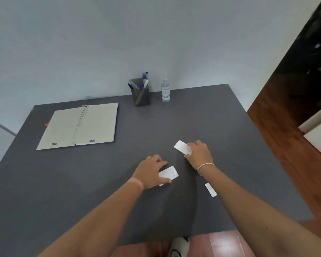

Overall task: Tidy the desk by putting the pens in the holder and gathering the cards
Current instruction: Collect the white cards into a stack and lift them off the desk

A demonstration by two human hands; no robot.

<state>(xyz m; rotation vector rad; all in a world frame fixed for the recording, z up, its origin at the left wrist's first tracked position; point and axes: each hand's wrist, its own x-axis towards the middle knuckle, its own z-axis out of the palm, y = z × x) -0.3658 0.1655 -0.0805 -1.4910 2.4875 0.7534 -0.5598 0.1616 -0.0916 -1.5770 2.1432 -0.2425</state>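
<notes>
Head view: left hand and right hand each pinch a card; third card, near the forearm, risks being brushed off the desk.

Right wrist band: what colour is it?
White, a thin band around the right wrist, clearest in the head view.

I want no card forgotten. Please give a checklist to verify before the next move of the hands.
1. Pens in holder: ok.
2. Left hand on a card: ok.
3. Right hand on second card: ok.
4. Third card gathered: not ok, it lies alone beside the right forearm.
5. More cards under the hands: cannot tell.
</notes>
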